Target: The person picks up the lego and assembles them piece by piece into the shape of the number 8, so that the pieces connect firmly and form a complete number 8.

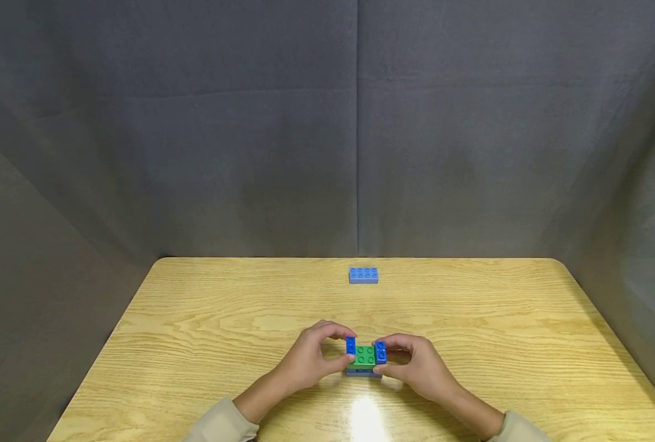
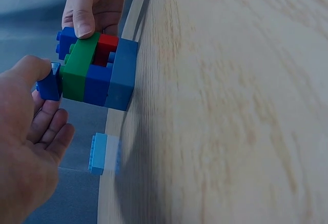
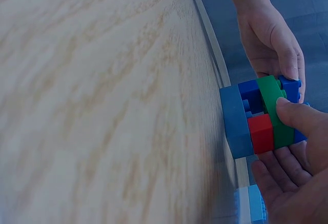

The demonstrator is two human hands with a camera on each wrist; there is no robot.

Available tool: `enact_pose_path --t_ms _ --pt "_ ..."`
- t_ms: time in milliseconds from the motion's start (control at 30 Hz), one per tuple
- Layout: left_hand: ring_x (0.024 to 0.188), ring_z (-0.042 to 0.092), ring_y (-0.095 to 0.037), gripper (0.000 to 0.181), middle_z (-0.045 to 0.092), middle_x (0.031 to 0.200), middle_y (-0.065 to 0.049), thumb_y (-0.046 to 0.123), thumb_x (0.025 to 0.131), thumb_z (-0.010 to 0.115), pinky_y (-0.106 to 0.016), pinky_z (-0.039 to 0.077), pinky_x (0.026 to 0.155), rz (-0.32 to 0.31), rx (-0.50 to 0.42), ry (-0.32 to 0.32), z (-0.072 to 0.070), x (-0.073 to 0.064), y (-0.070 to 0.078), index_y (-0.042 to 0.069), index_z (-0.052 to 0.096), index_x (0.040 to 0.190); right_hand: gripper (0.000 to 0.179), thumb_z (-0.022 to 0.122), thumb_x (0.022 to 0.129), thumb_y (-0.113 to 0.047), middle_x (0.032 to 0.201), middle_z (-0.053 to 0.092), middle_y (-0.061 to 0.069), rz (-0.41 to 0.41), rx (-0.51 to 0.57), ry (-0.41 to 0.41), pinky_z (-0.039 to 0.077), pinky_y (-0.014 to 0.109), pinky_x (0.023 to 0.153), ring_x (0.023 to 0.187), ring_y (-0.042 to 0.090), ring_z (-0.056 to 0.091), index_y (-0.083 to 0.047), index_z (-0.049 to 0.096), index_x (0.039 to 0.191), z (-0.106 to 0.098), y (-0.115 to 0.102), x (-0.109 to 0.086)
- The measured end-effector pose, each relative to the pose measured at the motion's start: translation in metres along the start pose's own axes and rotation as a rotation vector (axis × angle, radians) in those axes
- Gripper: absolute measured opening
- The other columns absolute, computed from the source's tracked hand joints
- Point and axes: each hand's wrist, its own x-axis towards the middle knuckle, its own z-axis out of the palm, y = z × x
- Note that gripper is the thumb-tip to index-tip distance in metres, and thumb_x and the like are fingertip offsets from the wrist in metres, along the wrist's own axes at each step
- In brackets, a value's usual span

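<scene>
In the head view a small stack stands near the table's front. A grey-blue brick point(image 2: 123, 73) forms its base, bearing a blue brick point(image 2: 97, 84) and a red brick point(image 3: 261, 131) with a gap between them. Across these lies a green brick point(image 1: 365, 356). My left hand point(image 1: 313, 356) pinches a small dark blue brick point(image 1: 350, 345) at the green brick's left end. At the other end my right hand point(image 1: 423, 368) pinches a second small dark blue brick point(image 1: 380, 353); its thumb also overlaps the green brick in the right wrist view. Whether both top bricks are fully seated I cannot tell.
A loose light blue brick point(image 1: 363, 275) lies near the back edge of the wooden table point(image 1: 222, 307). Dark grey curtains point(image 1: 277, 153) hang behind the table and along both sides.
</scene>
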Motion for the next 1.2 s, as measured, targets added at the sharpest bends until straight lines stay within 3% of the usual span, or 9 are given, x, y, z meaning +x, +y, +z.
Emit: enact_pose_path --t_ms 233,533,933,1033,1200 --pt "0.106 0.056 -0.021 0.035 0.06 0.107 0.012 0.033 0.084 0.071 -0.041 0.046 0.092 -0.018 -0.018 -0.016 -0.0007 -0.0003 -0.0004 0.015 0.064 0.113 0.038 0.08 0.073 -0.02 0.106 0.065 0.011 0.008 0.011 -0.003 0.053 0.027 0.08 0.099 0.026 0.065 -0.007 0.066 0.107 -0.0001 -0.0001 -0.0001" --pt "0.105 0.055 -0.012 0.036 0.06 0.109 0.012 0.034 0.083 0.071 -0.04 0.047 0.091 0.001 0.003 -0.007 -0.0002 0.0001 -0.0013 0.014 0.064 0.113 0.038 0.079 0.074 -0.019 0.106 0.065 0.011 -0.002 0.004 -0.007 0.053 0.027 0.081 0.1 0.026 0.064 -0.006 0.066 0.107 -0.0006 0.0005 0.001" --pt "0.104 0.057 -0.015 0.036 0.061 0.108 0.013 0.037 0.083 0.07 -0.04 0.048 0.089 0.025 0.006 -0.041 -0.0034 0.0017 -0.0019 0.015 0.065 0.111 0.038 0.08 0.074 -0.018 0.106 0.065 0.011 -0.011 0.007 -0.002 0.054 0.027 0.08 0.097 0.025 0.065 -0.007 0.066 0.107 -0.0008 0.0009 -0.0005" --pt "0.105 0.056 -0.012 0.035 0.06 0.109 0.013 0.035 0.083 0.071 -0.04 0.048 0.09 0.041 0.004 -0.03 -0.0029 0.0007 -0.0024 0.016 0.065 0.111 0.038 0.08 0.073 -0.019 0.106 0.066 0.01 -0.005 0.004 -0.002 0.053 0.027 0.08 0.098 0.025 0.065 -0.007 0.066 0.107 -0.0005 0.0009 -0.0005" --pt "0.104 0.056 -0.018 0.034 0.06 0.108 0.012 0.033 0.082 0.073 -0.041 0.047 0.09 0.08 0.006 -0.003 -0.0009 0.0003 -0.0043 0.019 0.064 0.111 0.039 0.08 0.074 -0.021 0.106 0.065 0.01 0.006 0.01 -0.002 0.053 0.027 0.081 0.099 0.026 0.064 -0.007 0.066 0.107 -0.0007 0.0001 -0.001"
